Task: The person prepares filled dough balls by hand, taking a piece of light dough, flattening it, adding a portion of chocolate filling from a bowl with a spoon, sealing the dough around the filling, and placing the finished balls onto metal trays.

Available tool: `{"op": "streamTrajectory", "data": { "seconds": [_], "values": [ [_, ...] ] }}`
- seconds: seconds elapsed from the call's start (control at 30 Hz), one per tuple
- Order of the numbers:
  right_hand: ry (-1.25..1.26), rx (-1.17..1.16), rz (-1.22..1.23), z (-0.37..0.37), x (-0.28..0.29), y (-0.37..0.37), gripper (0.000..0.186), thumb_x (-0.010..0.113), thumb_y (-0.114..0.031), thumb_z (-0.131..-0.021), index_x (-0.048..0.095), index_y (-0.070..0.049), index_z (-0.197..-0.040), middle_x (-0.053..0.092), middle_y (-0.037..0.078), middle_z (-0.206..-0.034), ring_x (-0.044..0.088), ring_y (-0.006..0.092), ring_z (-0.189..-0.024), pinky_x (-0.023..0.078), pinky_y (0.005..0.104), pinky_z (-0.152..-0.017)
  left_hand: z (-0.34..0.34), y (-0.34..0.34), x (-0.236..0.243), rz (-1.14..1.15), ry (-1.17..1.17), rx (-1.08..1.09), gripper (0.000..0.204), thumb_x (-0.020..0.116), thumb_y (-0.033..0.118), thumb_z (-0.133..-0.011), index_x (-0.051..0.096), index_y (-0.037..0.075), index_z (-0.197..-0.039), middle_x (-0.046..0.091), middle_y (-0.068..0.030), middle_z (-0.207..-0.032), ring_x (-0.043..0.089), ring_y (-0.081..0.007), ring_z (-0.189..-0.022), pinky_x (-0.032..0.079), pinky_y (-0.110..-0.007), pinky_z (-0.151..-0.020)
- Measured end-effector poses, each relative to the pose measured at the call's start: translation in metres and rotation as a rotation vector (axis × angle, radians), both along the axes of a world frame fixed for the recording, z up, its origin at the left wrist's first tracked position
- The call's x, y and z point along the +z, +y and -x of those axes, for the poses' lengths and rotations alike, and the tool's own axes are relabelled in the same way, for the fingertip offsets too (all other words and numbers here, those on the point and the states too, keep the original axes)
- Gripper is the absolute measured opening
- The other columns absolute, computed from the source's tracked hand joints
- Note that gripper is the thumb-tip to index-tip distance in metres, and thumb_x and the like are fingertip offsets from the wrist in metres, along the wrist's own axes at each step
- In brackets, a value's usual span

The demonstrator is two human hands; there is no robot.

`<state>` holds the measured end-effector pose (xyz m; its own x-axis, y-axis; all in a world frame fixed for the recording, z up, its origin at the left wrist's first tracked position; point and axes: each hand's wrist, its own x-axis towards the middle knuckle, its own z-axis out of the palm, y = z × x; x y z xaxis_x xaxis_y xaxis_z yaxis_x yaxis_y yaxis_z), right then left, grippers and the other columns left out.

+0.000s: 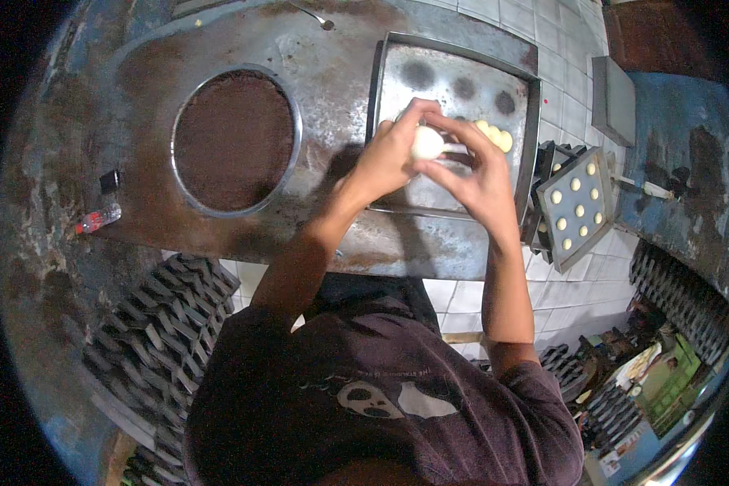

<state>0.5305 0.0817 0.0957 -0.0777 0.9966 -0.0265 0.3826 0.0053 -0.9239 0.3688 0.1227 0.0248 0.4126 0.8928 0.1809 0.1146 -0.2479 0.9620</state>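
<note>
A pale, smooth ball of dough [427, 143] is held above a metal baking tray. My left hand [389, 160] is closed round it from the left. My right hand [482, 180] curves in from the other side, its thumb and forefinger tips at the ball's lower and upper edges. A thin pale strip runs from the ball toward the right palm; what it is I cannot make out. Beneath both hands lies the high-rimmed baking tray [526, 113], marked with dark round spots. Several small pale dough pieces [496, 136] lie together on it, partly hidden behind my right fingers.
Left of the tray stands a round metal-rimmed pan [298, 150] with a dark brown filling. A clear bottle [99, 219] lies at the far left, and a spoon [324, 23] at the back. Lower right, stacked trays [571, 206] carry several pale dough rounds. White tiles border the worktable [324, 73].
</note>
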Motion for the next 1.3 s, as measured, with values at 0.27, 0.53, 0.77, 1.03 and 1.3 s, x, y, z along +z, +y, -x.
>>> {"op": "streamTrajectory", "data": {
  "seconds": [0.27,0.53,0.77,1.03,1.3],
  "values": [
    [-0.028,0.006,0.089,-0.058,-0.161,0.147,0.045,0.086,-0.027,-0.083,0.076,-0.003,-0.120,0.078,0.010,-0.109,0.073,0.0182,-0.097,0.058,0.0343,-0.083,-0.013,0.094,-0.084,0.099,0.258,0.168,0.108,0.087,0.008,-0.074,0.022,0.017,-0.160,0.063,-0.0268,-0.124,0.070,-0.0430,-0.097,0.058,-0.049,-0.087],
    [-1.000,0.371,-0.362,-0.035,-0.292,0.175,0.085,0.054,-0.053,-0.102,0.035,0.011,-0.154,0.033,0.026,-0.165,0.029,0.0386,-0.155,0.024,0.0476,-0.127,0.090,-0.053,-0.120,0.111,0.647,0.254,0.101,0.087,0.020,-0.081,0.028,0.004,-0.160,0.043,-0.0289,-0.153,0.049,-0.0385,-0.138,0.047,-0.042,-0.108],
    [0.218,0.244,0.401,-0.057,-0.305,0.206,0.085,0.024,-0.065,-0.109,0.031,0.002,-0.161,0.028,0.024,-0.168,0.022,0.0357,-0.159,0.017,0.0418,-0.129,0.143,-0.177,-0.112,0.571,0.449,0.481,0.095,0.082,0.019,-0.084,0.028,0.005,-0.162,0.050,-0.0211,-0.137,0.053,-0.0309,-0.120,0.047,-0.042,-0.100],
    [-0.910,0.361,-0.290,-0.033,-0.310,0.174,0.078,0.034,-0.051,-0.111,0.018,0.005,-0.163,0.012,0.025,-0.173,0.007,0.0408,-0.161,0.014,0.0482,-0.130,0.142,-0.202,-0.096,0.403,0.529,0.529,0.092,0.082,0.012,-0.084,0.032,0.009,-0.161,0.052,-0.0101,-0.113,0.047,-0.0171,-0.086,0.045,-0.031,-0.073],
    [-0.486,0.487,0.035,-0.084,-0.227,0.159,0.039,0.067,-0.032,-0.097,0.068,-0.004,-0.124,0.072,0.020,-0.122,0.070,0.0415,-0.109,0.056,0.0479,-0.096,0.133,-0.192,-0.079,0.598,0.423,0.568,0.084,0.082,0.012,-0.085,0.037,0.007,-0.156,0.053,-0.0056,-0.109,0.044,-0.0128,-0.072,0.045,-0.030,-0.070]
  ]
}}
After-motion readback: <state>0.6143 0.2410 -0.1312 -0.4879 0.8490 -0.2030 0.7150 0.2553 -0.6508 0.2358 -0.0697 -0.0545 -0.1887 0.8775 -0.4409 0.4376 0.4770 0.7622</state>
